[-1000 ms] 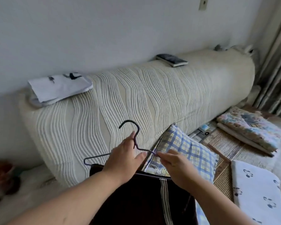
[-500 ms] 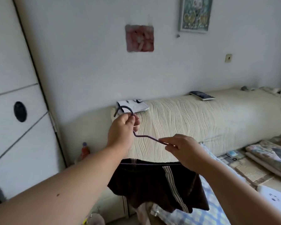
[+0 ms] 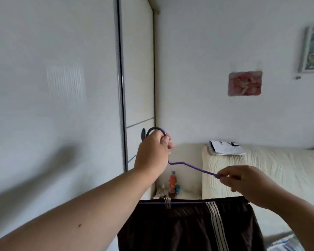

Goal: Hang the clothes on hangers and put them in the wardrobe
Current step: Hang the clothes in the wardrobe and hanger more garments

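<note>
A purple wire hanger (image 3: 190, 165) is held up in front of me. Dark brown shorts with white side stripes (image 3: 190, 225) hang folded over its bottom bar. My left hand (image 3: 152, 153) grips the hanger just below its hook. My right hand (image 3: 243, 180) pinches the right shoulder of the wire. The white wardrobe (image 3: 62, 87) with its sliding doors shut fills the left of the view, just beyond my left hand.
A cream textured sofa back (image 3: 261, 171) stands to the right, with a folded white cloth (image 3: 225, 147) on top. Small bottles and figures (image 3: 172, 183) sit in the gap between wardrobe and sofa. Two pictures (image 3: 245, 83) hang on the wall.
My view has swung left and up from the sofa toward the wardrobe. Both hands have lifted the hanger with the shorts higher and carried it left, keeping their hold.
</note>
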`<state>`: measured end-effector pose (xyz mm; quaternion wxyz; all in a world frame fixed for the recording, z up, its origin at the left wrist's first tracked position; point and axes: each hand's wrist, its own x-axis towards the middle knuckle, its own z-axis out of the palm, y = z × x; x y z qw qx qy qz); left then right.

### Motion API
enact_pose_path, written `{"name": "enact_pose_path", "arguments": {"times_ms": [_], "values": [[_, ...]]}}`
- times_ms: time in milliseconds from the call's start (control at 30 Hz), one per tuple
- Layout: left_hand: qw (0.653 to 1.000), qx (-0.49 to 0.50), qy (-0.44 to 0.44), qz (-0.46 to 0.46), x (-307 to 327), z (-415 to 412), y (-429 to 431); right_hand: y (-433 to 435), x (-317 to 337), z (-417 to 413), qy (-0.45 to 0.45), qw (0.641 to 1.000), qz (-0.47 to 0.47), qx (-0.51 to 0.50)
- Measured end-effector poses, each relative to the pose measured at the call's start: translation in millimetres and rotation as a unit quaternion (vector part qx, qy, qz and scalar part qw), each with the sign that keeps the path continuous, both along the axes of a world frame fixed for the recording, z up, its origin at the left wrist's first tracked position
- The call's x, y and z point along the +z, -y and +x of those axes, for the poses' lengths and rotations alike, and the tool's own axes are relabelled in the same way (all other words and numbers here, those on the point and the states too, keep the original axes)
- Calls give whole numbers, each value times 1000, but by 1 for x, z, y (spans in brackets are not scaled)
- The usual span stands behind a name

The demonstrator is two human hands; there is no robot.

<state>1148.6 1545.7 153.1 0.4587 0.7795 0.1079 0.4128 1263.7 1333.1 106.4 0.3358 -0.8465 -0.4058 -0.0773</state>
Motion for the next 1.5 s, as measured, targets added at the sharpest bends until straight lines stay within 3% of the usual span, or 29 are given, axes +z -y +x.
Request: {"name": "enact_pose_path", "arguments": {"times_ms": [233,333,600,800,933,1100,1300,1500], "values": [[991,130,27,22,31,-146,31,-3,44,-92,1,987,43,153],[981,183,47,42,53,-212,35,-24,67,-124,-38,971,70,224],[946,291,116,80,113,-354,45,-93,111,-229,-43,931,105,348],[913,364,42,181,146,-447,27,-134,144,-316,-56,894,113,429],[824,484,-37,293,182,-508,0,-164,173,-376,-55,875,126,465],[758,561,-88,320,230,-573,-53,-208,207,-452,-107,843,127,512],[767,568,-36,297,270,-631,-145,-262,258,-531,-73,837,112,530],[734,589,-39,335,313,-672,-220,-322,287,-598,-45,831,189,521]]}}
